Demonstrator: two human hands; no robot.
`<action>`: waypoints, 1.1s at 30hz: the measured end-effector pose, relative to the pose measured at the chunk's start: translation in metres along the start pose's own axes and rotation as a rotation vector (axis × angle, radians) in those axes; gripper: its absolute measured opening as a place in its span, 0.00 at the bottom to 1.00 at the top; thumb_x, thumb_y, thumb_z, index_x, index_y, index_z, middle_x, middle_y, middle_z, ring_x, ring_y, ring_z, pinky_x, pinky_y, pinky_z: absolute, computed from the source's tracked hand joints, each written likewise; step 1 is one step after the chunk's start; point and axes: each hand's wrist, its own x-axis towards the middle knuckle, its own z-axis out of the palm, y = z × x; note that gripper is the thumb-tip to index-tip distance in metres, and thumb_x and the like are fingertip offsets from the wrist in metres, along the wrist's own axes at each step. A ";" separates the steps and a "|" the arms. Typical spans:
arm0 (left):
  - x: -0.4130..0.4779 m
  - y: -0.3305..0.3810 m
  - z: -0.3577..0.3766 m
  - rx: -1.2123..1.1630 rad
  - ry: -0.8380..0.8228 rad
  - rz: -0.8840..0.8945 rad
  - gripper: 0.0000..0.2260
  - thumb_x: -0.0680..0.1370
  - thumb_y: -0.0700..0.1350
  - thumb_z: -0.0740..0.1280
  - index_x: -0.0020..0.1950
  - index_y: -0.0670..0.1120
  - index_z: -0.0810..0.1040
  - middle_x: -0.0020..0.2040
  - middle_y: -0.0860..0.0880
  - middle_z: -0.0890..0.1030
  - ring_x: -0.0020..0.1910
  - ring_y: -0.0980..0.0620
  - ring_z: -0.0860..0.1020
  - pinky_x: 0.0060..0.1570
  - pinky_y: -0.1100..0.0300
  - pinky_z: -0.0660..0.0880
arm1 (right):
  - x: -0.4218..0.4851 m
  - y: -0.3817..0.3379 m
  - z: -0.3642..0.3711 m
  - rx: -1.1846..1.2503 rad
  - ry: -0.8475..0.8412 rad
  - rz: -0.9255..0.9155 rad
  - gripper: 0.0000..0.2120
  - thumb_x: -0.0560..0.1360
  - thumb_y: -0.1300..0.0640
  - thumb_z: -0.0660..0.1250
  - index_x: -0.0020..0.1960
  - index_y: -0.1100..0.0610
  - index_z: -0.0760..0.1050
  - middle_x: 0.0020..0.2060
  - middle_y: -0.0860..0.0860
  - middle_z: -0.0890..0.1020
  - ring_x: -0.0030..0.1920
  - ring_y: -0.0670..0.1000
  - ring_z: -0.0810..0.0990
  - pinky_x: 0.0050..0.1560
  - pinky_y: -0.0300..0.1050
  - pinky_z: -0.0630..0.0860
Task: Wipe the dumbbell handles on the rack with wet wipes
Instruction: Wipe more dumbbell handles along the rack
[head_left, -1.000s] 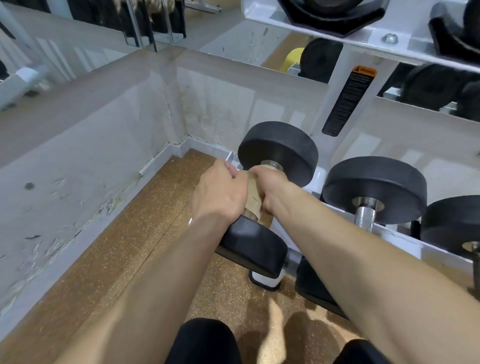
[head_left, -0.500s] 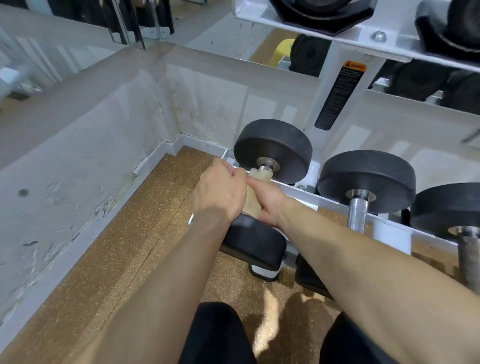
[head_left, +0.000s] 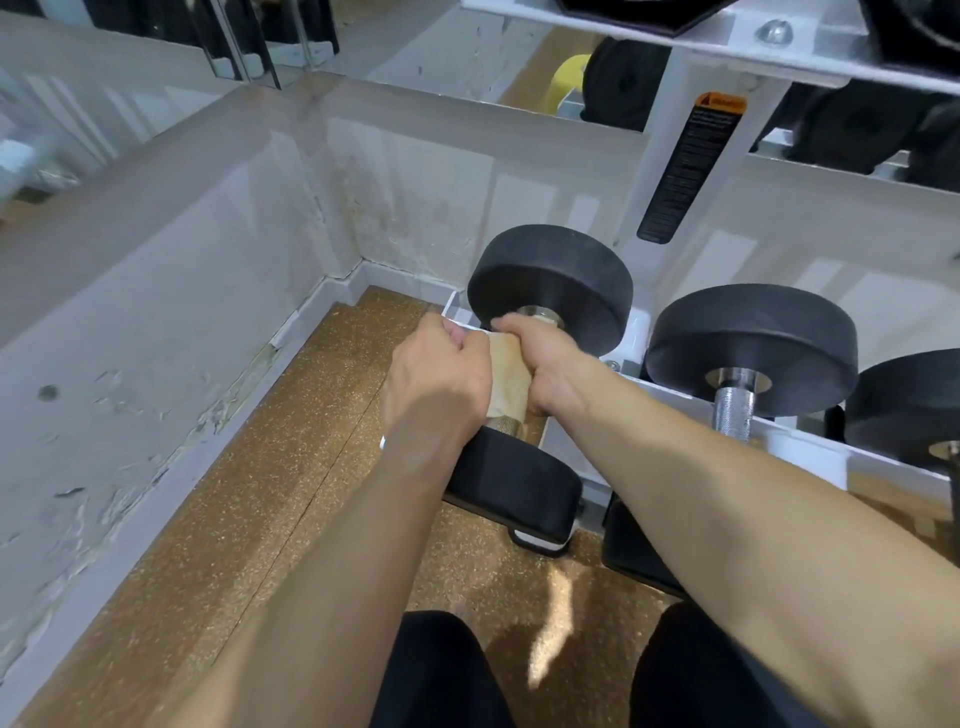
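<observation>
The leftmost black dumbbell (head_left: 550, 283) lies on the bottom shelf of the white rack (head_left: 810, 452). A tan wet wipe (head_left: 506, 376) is wrapped around its metal handle. My left hand (head_left: 436, 379) grips the wipe from the left side. My right hand (head_left: 540, 358) clasps the wipe and handle from the right, up near the far weight head. A short stretch of bare knurled handle (head_left: 506, 427) shows below the wipe. To the right, a second dumbbell (head_left: 753, 345) has its silver handle uncovered.
A scuffed white wall (head_left: 156, 322) and baseboard close in at the left and behind. Cork-coloured floor (head_left: 270, 509) lies below. A third dumbbell (head_left: 914, 395) sits at the right edge. An upper shelf (head_left: 675, 36) holds more black weights. My dark-clothed knees (head_left: 441, 670) are at the bottom.
Both hands have slid with the wipe up the handle toward the far weight head, exposing bare handle near the close head. The camera view has shifted slightly.
</observation>
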 end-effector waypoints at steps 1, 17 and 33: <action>0.000 0.000 0.001 -0.002 -0.001 -0.002 0.06 0.80 0.50 0.59 0.50 0.50 0.73 0.45 0.54 0.74 0.50 0.46 0.75 0.53 0.49 0.75 | 0.001 -0.002 -0.003 0.039 -0.038 -0.007 0.18 0.71 0.56 0.76 0.59 0.60 0.80 0.44 0.57 0.86 0.39 0.58 0.86 0.36 0.53 0.83; -0.010 0.003 -0.003 -0.037 0.014 0.046 0.10 0.78 0.51 0.59 0.52 0.49 0.76 0.52 0.49 0.79 0.52 0.44 0.76 0.54 0.50 0.73 | -0.032 0.041 -0.013 -0.300 -0.233 0.096 0.07 0.80 0.61 0.66 0.43 0.59 0.76 0.31 0.55 0.83 0.31 0.51 0.83 0.34 0.43 0.80; -0.001 -0.004 0.001 -0.023 0.033 0.054 0.09 0.79 0.50 0.58 0.51 0.49 0.75 0.50 0.49 0.79 0.51 0.44 0.76 0.56 0.47 0.75 | 0.013 0.003 -0.002 0.113 0.023 -0.103 0.28 0.65 0.58 0.79 0.63 0.61 0.77 0.49 0.59 0.86 0.45 0.60 0.87 0.49 0.62 0.83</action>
